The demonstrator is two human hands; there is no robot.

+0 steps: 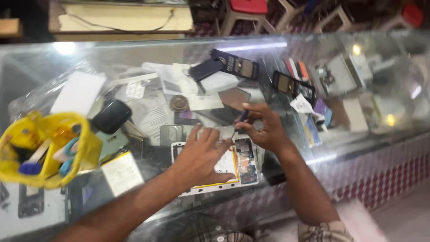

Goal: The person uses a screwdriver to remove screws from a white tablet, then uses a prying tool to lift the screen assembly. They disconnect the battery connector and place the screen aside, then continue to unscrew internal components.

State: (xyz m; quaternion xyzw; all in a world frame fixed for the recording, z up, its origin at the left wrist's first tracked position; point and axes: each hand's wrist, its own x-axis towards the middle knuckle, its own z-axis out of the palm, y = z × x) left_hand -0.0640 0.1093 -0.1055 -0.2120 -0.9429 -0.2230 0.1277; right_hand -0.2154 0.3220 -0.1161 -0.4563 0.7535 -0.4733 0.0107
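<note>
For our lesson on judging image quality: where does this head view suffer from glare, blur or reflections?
Head view: bright glare spots sit on the glass counter, top left and at the right; reflections wash over the items under the glass at right; the yellow basket is smeared by motion blur; the left hand, right hand and opened phone are soft, fine detail lost.

Left hand (200, 157) spread flat, palm down; right hand (261, 127) curled in a pinching grip
</note>
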